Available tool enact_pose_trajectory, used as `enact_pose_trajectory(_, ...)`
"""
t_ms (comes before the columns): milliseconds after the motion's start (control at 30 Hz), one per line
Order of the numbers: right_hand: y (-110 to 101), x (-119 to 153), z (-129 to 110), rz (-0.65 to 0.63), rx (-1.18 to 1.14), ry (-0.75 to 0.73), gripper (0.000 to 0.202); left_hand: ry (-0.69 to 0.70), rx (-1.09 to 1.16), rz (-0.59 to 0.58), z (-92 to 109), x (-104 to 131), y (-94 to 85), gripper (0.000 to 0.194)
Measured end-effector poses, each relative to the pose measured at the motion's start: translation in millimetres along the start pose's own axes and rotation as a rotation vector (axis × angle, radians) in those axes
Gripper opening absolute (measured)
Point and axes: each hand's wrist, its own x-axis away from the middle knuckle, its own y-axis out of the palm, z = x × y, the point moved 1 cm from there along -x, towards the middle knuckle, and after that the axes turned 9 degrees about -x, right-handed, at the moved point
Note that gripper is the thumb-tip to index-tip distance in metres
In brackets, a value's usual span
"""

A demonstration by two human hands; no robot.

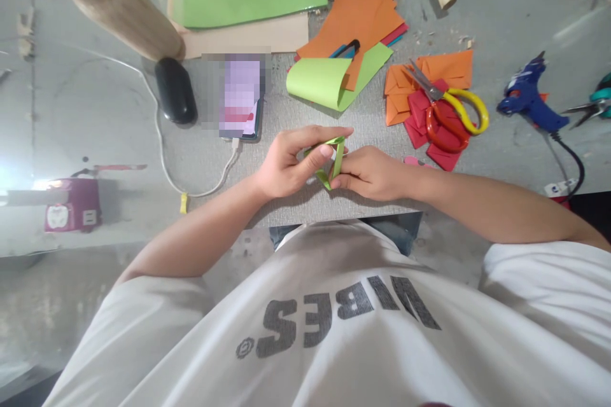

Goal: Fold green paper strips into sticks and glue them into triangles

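Holding a folded green paper strip [339, 160] over the gray table [296, 208], near its front edge, pinched under the thumb of the left hand [292, 162] with the forefinger stretched out, and gripped at its lower corner by the mostly curled right hand [372, 173]; facing a curled green sheet [317, 79], with a phone [242, 92] to the left and scissors [435, 93] to the right

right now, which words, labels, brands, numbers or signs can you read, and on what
"VIBES", upside down, on the white T-shirt; its circled mark is too small.
Phone screen: blurred.
Markings on the purple box, blue glue gun and white tag by its cord: too small.
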Motion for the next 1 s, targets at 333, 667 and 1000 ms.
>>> enact_pose_trajectory(333, -10, -7, -5, 0.002, -0.394, -0.012, 0.072, -0.331, 0.384, 0.052, -11, -7, 3.7, 0.059)
enact_pose_trajectory(667, -7, -7, -3, 0.019, -0.327, -0.063, 0.070, -0.314, 0.359, 0.005, -4, -6, 10.5, 0.066)
enact_pose_trajectory(1000, -6, -7, -3, 0.009, -0.321, -0.050, 0.067, -0.199, 0.254, -0.017, -4, -11, 6.5, 0.072)
